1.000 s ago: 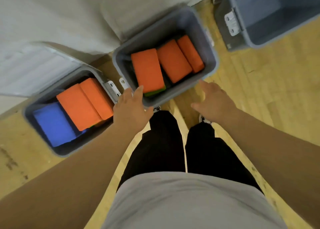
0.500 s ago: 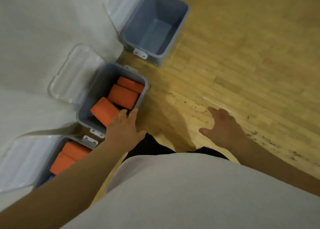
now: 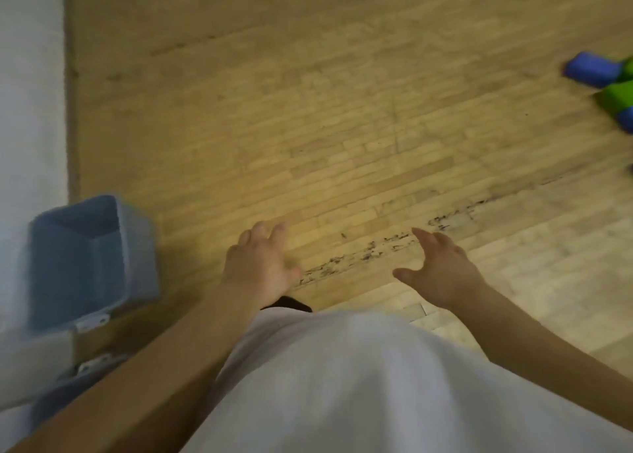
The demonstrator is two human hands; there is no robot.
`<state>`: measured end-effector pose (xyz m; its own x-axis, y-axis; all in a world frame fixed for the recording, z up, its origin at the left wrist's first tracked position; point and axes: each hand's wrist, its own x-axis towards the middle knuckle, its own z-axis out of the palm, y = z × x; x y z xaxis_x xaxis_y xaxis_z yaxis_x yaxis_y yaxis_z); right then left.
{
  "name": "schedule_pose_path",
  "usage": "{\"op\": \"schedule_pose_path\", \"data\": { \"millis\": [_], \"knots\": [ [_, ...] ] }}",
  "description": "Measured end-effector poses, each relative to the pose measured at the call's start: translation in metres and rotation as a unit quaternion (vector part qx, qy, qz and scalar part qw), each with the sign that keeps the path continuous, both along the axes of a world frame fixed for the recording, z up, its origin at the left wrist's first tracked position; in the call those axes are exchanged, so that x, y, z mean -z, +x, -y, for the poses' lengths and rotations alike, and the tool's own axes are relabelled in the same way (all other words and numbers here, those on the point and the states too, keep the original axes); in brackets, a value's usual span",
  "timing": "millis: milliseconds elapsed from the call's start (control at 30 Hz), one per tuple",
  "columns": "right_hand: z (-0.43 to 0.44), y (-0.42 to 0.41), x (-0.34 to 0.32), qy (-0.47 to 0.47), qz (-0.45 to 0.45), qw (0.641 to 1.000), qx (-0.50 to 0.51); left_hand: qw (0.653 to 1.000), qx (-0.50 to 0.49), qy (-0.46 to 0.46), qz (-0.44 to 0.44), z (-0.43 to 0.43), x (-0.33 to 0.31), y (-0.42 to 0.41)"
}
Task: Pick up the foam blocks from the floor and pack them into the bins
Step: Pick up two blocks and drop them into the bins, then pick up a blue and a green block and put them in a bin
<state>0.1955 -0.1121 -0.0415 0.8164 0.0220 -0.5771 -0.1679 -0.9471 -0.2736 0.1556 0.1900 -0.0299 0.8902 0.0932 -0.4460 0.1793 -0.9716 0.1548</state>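
Filled bins gone from view; sight swung onto open floor (image 3: pixel 342 110).
Left hand (image 3: pixel 260 264), right hand (image 3: pixel 442 271): fingers loosely spread, empty. Foam blocks (image 3: pixel 592 71) well beyond right fingertips; bin (image 3: pixel 92 257) left of left fingers. Likely next fetch.

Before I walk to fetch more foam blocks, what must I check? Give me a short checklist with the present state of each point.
1. Left hand free: ok, open, holds nothing.
2. Right hand free: ok, open, holds nothing.
3. Blocks left to fetch: ok, a blue foam block and a green foam block lie far right.
4. Room in the grey plastic bin: ok, no blocks show inside.
5. Way over the wooden floor: ok, only bare boards show.
6. Number of blocks remaining: cannot tell, the frame edge cuts them.
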Motion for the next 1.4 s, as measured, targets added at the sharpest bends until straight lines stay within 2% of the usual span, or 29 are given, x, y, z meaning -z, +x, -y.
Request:
{"op": "schedule_pose_path", "data": {
  "millis": [300, 700, 867, 1067, 1400],
  "knots": [
    [0.080, 0.050, 0.007, -0.002, -0.008, 0.971, 0.239, 0.977, 0.212, 0.007, -0.023, 0.091, 0.010, 0.187],
    [0.081, 0.253, -0.016, -0.010, 0.012, 0.945, 0.326, 0.931, 0.362, 0.034, -0.040, 0.137, -0.008, 0.443],
    [0.128, 0.302, -0.022, -0.024, 0.010, 0.933, 0.358, 0.920, 0.387, 0.038, -0.044, 0.188, -0.004, 0.512],
    [0.224, 0.355, -0.007, 0.031, 0.044, 0.917, 0.396, 0.919, 0.391, 0.037, -0.043, 0.298, 0.014, 0.572],
    [0.454, 0.463, -0.023, 0.016, 0.037, 0.937, 0.346, 0.942, 0.332, -0.004, -0.044, 0.501, -0.004, 0.659]
  ]
}}
